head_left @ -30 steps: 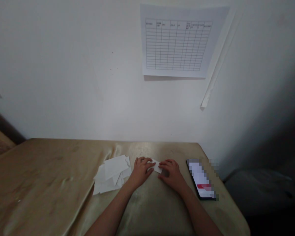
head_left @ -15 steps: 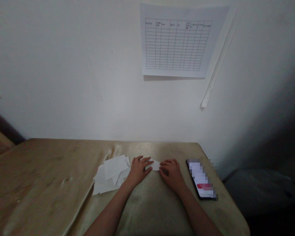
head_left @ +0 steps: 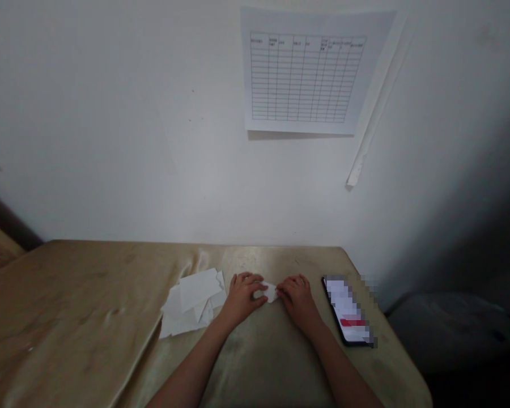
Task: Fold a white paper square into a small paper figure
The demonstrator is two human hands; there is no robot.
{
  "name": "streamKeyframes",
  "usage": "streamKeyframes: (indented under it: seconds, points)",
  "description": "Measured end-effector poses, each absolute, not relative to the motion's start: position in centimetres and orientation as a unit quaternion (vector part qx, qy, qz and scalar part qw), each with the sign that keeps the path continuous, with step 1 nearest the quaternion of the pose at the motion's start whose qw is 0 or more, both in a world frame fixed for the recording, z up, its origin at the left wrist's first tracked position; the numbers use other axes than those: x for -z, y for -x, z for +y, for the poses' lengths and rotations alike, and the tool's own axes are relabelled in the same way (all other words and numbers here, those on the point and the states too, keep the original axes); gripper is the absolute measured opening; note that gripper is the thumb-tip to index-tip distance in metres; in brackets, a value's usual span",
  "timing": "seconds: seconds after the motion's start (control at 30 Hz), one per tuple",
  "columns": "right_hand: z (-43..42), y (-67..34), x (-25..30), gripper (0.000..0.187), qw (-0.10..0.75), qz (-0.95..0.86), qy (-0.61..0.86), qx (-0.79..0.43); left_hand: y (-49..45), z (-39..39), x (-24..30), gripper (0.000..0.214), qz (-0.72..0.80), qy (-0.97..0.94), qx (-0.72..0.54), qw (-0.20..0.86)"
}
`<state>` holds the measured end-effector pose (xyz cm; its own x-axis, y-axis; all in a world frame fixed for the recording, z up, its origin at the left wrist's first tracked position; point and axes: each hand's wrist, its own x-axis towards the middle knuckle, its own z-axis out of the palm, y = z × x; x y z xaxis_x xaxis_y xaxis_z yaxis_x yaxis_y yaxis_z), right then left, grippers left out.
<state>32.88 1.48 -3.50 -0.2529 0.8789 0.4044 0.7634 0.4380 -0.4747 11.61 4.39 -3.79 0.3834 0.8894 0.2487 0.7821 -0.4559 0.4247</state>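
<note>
A small white piece of paper (head_left: 269, 291) lies on the tan table (head_left: 89, 306) between my two hands. My left hand (head_left: 241, 297) rests on its left end with fingers curled and the thumb pinching its edge. My right hand (head_left: 296, 297) presses on its right end with bent fingers. Most of the paper is hidden under my fingers. A loose pile of white paper sheets (head_left: 194, 302) lies just left of my left hand.
A black phone (head_left: 348, 310) with a lit screen lies to the right of my right hand, near the table's right edge. A printed table sheet (head_left: 304, 73) hangs on the white wall. A dark object (head_left: 450, 334) sits beyond the table at right.
My fingers have drawn together over the small paper, so less of it shows than a second ago. My hands stay in the same spot on the table.
</note>
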Motion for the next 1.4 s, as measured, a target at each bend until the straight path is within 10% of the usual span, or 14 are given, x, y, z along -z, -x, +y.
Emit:
streamKeyframes:
  seconds: [1.4]
  points:
    - [2.7, -31.0, 4.5, 0.013, 0.283, -0.671, 0.683, -0.059, -12.6, 4.0, 2.5, 0.026, 0.563, -0.786, -0.202, 0.152]
